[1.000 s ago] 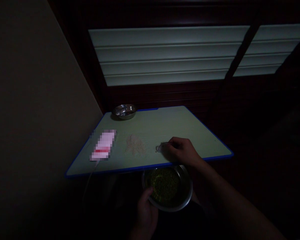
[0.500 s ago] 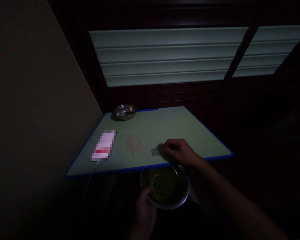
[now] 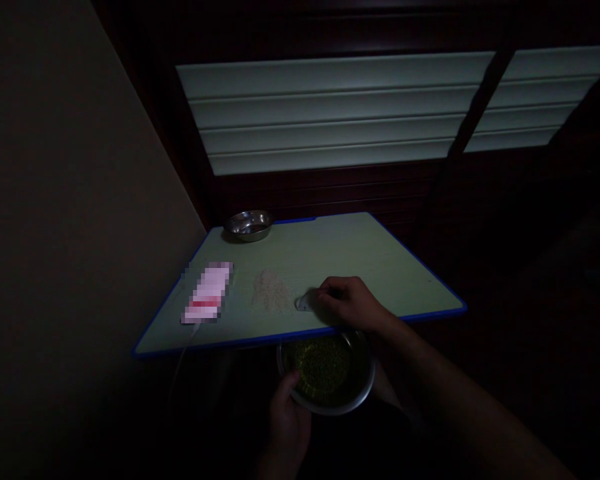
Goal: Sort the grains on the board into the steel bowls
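My left hand (image 3: pixel 290 417) grips the near left rim of a metal bowl (image 3: pixel 340 405), its thumb over the edge. Small greenish grains (image 3: pixel 324 365), perhaps mung beans, lie inside this bowl, just below the table's front edge. Above the tabletop, my right hand (image 3: pixel 347 300) is closed in a pinch on a small, thin, pale thing (image 3: pixel 303 303) whose kind is too dark to make out. To its left, a loose patch of fine pale grains (image 3: pixel 271 291) is spread over the table.
The pale green table (image 3: pixel 350 240) has a blue rim. A shallow metal bowl (image 3: pixel 250 227) stands at its back left corner. A pixelated phone (image 3: pixel 209 292) with a white cable (image 3: pixel 179 360) lies at the left. Behind are dark wood panels with pale slats (image 3: pixel 330 110).
My right hand has shifted slightly left with the pale thing, closer to the patch of grains. The bowl in my left hand has moved a little to the left and up.
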{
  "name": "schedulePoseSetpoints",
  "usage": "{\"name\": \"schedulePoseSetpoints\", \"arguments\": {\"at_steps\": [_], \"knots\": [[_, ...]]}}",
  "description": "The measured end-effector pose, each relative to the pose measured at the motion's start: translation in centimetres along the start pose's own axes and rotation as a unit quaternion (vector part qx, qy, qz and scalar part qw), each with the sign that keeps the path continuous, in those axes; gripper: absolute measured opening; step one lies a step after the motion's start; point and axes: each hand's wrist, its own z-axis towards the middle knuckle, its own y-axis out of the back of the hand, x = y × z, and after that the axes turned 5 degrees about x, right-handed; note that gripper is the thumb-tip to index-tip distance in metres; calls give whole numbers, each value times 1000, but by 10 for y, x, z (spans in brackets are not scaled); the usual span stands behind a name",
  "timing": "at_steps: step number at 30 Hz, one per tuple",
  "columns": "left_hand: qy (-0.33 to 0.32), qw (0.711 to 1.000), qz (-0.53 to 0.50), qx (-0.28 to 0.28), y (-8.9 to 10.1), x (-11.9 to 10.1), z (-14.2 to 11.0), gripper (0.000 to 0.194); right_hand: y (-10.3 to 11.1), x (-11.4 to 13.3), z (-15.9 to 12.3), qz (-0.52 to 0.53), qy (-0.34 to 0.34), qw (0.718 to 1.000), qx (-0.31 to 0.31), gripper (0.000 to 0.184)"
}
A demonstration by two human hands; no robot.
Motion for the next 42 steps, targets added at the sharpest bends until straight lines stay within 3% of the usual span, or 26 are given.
{"name": "schedulePoseSetpoints", "arguments": {"at_steps": [6,17,22,26,33,37,42], "knots": [[11,1000,5,-2,2,2,0,47,-1,2,5,-21,-6,999,-34,16],[13,1000,-15,11,0,4,-1,49,9,5,-10,61,1,994,85,12],[18,1000,-15,9,-1,4,-1,49,11,5,-17,71,9,993,95,13],[23,999,-23,13,0,5,-1,45,12,1,-20,58,-7,997,40,16],[46,999,-6,7,3,10,0,28,36,-13,-21,-24,-92,982,-166,20],[51,999,-2,18,4,13,1,28,44,-21,-23,-78,-128,970,-189,20],[57,998,0,16,6,13,2,29,39,-23,-26,-117,-145,966,-176,17]]}}
